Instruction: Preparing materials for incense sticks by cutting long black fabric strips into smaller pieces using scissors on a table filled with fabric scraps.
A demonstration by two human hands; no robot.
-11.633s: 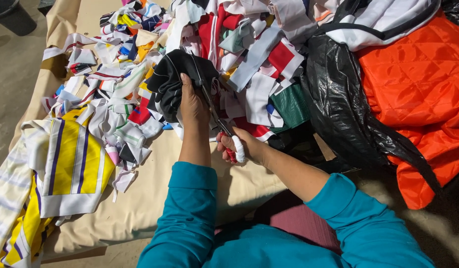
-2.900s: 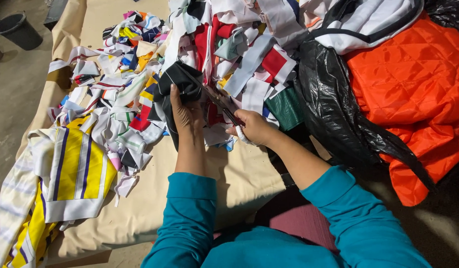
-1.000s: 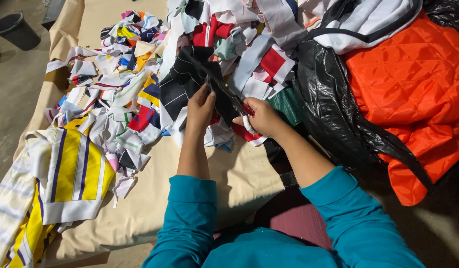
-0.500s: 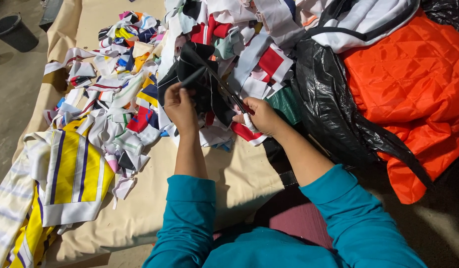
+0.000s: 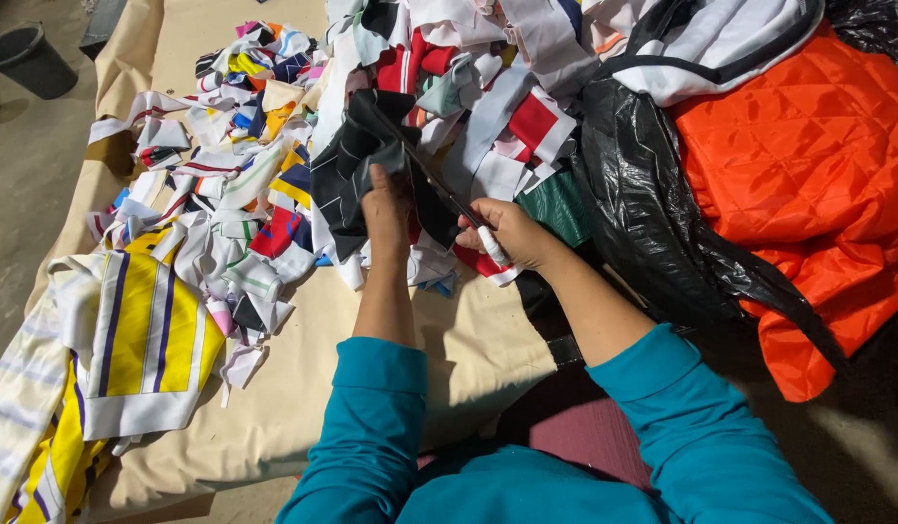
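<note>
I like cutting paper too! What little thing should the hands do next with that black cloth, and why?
Probably close the scissors for another snip. The left hand holds the black cloth up and spread, and the right hand has the blades lying against it, so the cloth looks ready to cut.

I log both arms in long teal sleeves of a soft, matte knit, pushed back so the cuffs bunch just past mid-forearm and leave the wrists bare. The same teal cloth covers the torso at the bottom edge of the head view, creased in loose folds, with no print, stripe or seam trim that I can make out. The left hand [image 5: 386, 209] and right hand [image 5: 512, 231] are bare: no gloves, and I see no rings, watch or bands.
</note>
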